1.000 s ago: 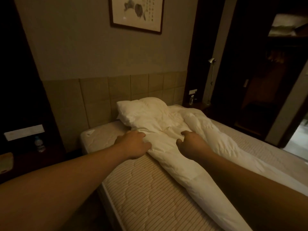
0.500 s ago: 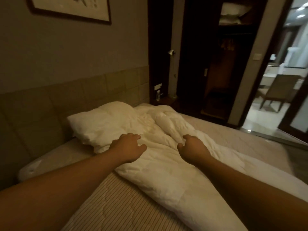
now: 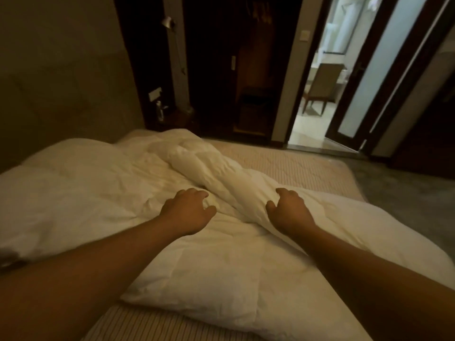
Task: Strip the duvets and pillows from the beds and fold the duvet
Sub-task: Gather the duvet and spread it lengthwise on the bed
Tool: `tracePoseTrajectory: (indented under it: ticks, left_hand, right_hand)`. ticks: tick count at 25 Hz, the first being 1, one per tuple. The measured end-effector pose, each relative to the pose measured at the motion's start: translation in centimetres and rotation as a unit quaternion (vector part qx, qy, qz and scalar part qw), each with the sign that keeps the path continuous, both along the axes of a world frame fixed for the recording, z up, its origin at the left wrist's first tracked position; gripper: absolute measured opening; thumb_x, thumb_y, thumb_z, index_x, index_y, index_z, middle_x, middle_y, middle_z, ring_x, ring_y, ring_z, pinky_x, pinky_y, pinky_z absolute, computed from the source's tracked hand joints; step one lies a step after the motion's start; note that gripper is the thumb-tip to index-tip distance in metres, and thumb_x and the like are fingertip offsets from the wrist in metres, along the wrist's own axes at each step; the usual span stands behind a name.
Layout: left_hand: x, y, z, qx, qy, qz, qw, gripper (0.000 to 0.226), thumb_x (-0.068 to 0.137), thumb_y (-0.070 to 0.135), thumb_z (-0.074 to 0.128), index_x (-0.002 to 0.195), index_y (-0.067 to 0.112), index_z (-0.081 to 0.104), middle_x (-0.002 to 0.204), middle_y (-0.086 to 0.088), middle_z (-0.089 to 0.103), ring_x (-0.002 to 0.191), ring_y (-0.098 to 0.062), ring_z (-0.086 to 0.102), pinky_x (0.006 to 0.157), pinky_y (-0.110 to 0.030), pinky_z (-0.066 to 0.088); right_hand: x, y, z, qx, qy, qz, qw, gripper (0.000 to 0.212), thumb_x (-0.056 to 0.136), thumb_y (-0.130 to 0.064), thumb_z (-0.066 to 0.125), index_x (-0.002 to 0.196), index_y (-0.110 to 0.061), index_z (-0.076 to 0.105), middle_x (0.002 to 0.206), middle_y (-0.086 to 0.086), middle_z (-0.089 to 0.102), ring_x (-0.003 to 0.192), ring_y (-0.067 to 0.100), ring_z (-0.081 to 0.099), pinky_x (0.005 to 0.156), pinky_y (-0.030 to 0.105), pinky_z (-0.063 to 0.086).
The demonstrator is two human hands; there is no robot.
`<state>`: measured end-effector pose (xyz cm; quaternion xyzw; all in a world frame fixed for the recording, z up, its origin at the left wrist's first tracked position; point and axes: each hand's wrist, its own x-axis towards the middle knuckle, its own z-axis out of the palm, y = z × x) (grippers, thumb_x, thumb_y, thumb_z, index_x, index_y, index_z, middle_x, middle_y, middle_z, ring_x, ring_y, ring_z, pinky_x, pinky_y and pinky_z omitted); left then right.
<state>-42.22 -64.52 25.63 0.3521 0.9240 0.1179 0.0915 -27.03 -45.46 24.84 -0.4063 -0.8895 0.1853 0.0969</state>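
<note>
While both arms reach forward over the bed, my left hand (image 3: 188,212) rests on the white duvet (image 3: 216,262), fingers curled into the cloth just left of its bunched ridge; whether they actually pinch a fold I cannot tell. My right hand (image 3: 290,212) sits on the right flank of that same ridge, fingers bent and pressing into the fabric, thumb on the near side; grip likewise unclear. Duvet lies rumpled across the mattress (image 3: 283,163), ridge running from between my hands toward the far end of the bed. Left of the duvet, a pillow (image 3: 61,193) lies touching it, partly under its edge. Beyond the duvet's far end: dark wardrobe (image 3: 234,70), wall lamp (image 3: 168,22). Right of the wardrobe, an open doorway shows a chair (image 3: 320,84).
</note>
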Motion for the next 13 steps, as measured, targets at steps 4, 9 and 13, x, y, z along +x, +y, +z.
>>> tracePoseTrajectory:
  ticks: [4, 9, 13]
  left_hand:
    - [-4.9, 5.0, -3.8, -0.004, -0.011, -0.040, 0.999, 0.059, 0.091, 0.059, 0.042, 0.143, 0.031, 0.041, 0.151, 0.004, 0.038, 0.137, -0.023, 0.034, 0.109, -0.046, 0.036]
    - [-5.4, 13.1, -9.6, 0.023, -0.031, -0.088, 0.995, 0.056, 0.091, 0.055, 0.044, 0.140, 0.029, 0.044, 0.147, 0.003, 0.043, 0.135, -0.022, 0.038, 0.107, -0.044, 0.038]
    - [-5.1, 17.6, -15.4, 0.024, -0.029, -0.114, 0.993, 0.052, 0.092, 0.052, 0.045, 0.137, 0.027, 0.048, 0.144, 0.003, 0.047, 0.132, -0.021, 0.041, 0.105, -0.042, 0.040]
  right_hand:
    - [-2.6, 4.0, -4.0, -0.003, -0.007, -0.050, 0.999, 0.057, 0.096, -0.040, 0.048, 0.146, -0.016, 0.037, 0.144, 0.010, 0.044, 0.128, 0.028, 0.045, 0.105, 0.041, 0.038]
    - [-2.8, 11.5, -11.5, -0.017, -0.004, -0.128, 0.992, 0.056, 0.096, -0.038, 0.047, 0.146, -0.015, 0.037, 0.144, 0.011, 0.044, 0.131, 0.029, 0.042, 0.106, 0.042, 0.037]
    - [-2.3, 17.5, -18.8, 0.002, -0.025, -0.158, 0.987, 0.058, 0.095, -0.037, 0.047, 0.147, -0.013, 0.037, 0.150, 0.012, 0.038, 0.138, 0.030, 0.034, 0.114, 0.045, 0.030]
